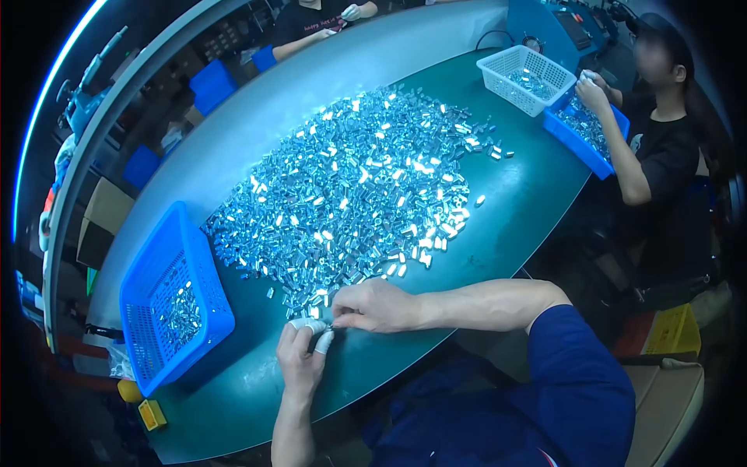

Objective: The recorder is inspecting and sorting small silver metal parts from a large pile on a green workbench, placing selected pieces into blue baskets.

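A large heap of small shiny metal parts (pixel 350 187) spreads over the green tabletop. At its near edge my two hands meet, fingertips almost touching. My left hand (pixel 302 354) wears white finger covers and pinches a small metal part (pixel 331 328), of which only a sliver shows. From the right, my bare right hand (pixel 375 305) closes thumb and finger on the same part. Its exact shape is hidden by the fingers. To the left of my hands stands a blue plastic basket (pixel 219 300) with a layer of metal parts inside.
Across the table's right end a person (pixel 661 132) handles parts over a blue tray (pixel 580 148), beside a white basket (pixel 513 95). Another person's gloved hand (pixel 351 12) shows at the far side. A small yellow box (pixel 152 415) sits near the left edge.
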Motion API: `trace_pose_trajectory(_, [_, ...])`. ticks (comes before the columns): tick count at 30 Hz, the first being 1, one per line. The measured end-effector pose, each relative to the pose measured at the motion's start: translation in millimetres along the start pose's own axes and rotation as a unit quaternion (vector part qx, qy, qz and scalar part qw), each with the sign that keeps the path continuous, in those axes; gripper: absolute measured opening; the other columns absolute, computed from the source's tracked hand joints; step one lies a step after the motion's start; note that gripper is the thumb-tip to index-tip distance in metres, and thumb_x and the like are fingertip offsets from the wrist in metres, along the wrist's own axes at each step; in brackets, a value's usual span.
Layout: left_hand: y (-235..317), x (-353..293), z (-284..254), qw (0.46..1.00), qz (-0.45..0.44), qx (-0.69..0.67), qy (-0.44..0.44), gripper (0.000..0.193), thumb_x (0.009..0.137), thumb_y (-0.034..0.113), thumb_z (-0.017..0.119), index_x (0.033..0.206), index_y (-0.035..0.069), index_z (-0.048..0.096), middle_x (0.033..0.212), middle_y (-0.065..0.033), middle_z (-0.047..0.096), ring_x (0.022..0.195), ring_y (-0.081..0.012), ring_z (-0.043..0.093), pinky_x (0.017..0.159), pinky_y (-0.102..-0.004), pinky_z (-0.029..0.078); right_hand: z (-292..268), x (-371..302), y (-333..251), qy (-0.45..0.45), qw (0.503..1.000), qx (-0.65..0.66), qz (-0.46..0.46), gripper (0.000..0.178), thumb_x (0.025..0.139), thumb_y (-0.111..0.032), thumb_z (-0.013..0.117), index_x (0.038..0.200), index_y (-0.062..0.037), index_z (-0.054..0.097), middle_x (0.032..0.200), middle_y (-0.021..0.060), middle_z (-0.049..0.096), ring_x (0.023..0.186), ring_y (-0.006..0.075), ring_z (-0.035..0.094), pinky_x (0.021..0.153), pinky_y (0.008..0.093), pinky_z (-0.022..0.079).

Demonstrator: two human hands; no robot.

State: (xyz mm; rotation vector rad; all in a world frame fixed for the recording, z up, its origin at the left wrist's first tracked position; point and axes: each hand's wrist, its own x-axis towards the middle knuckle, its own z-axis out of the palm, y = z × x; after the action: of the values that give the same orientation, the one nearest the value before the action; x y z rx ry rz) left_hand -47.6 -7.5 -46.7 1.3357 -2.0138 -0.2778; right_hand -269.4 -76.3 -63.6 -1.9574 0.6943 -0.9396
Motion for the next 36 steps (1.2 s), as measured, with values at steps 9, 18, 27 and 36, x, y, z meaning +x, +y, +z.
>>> trace_pose_trajectory(9, [-3.1, -2.8, 1.0, 0.999, -0.028, -0.037, 0.000, 0.024, 0.076, 0.001, 0.085, 0.094, 0.002, 0.069, 0.094, -0.0124, 0.069, 0.087, -0.0287, 0.067, 0.074, -0.0365, 0.054, -0.8, 3.3, 6.7, -0.075, 0.997, 0.030, -0.015, 0.013, 0.090, -0.014, 0.073, 0.098, -0.0044, 0.069, 0.089, 0.0155, 0.071, 0.084, 0.0383, 0.069, 0.074, 0.0465, 0.052])
trace_pose_trajectory(18, [-7.2, -6.5, -4.2, 0.995, -0.045, -0.080, -0.048, 0.022, 0.084, 0.009, 0.082, 0.103, 0.004, 0.075, 0.095, -0.0127, 0.072, 0.087, -0.0291, 0.070, 0.077, -0.0374, 0.055, -0.8, 6.6, -2.9, -0.055, 0.998, 0.019, -0.022, 0.012, 0.093, -0.013, 0.070, 0.102, -0.0053, 0.072, 0.091, 0.0150, 0.072, 0.084, 0.0354, 0.070, 0.072, 0.0431, 0.054])
trace_pose_trajectory(27, [-12.7, -11.7, -0.4, 0.989, -0.065, -0.124, -0.052, 0.019, 0.088, 0.012, 0.080, 0.104, 0.003, 0.073, 0.097, -0.0128, 0.071, 0.088, -0.0293, 0.069, 0.077, -0.0379, 0.055, -0.8, 5.1, -6.3, -0.047, 0.999, 0.001, -0.016, 0.013, 0.091, -0.010, 0.075, 0.103, -0.0051, 0.075, 0.086, 0.0139, 0.072, 0.076, 0.0293, 0.071, 0.067, 0.0381, 0.054])
trace_pose_trajectory(36, [-13.4, -13.1, -1.1, 0.983, -0.079, -0.157, -0.045, 0.016, 0.090, 0.008, 0.079, 0.104, 0.002, 0.074, 0.094, -0.0120, 0.071, 0.083, -0.0244, 0.069, 0.072, -0.0338, 0.054, -0.6, 6.2, -7.6, -0.061, 0.998, -0.012, 0.012, 0.012, 0.094, -0.011, 0.072, 0.103, -0.0032, 0.076, 0.084, 0.0107, 0.076, 0.075, 0.0216, 0.074, 0.067, 0.0329, 0.057])
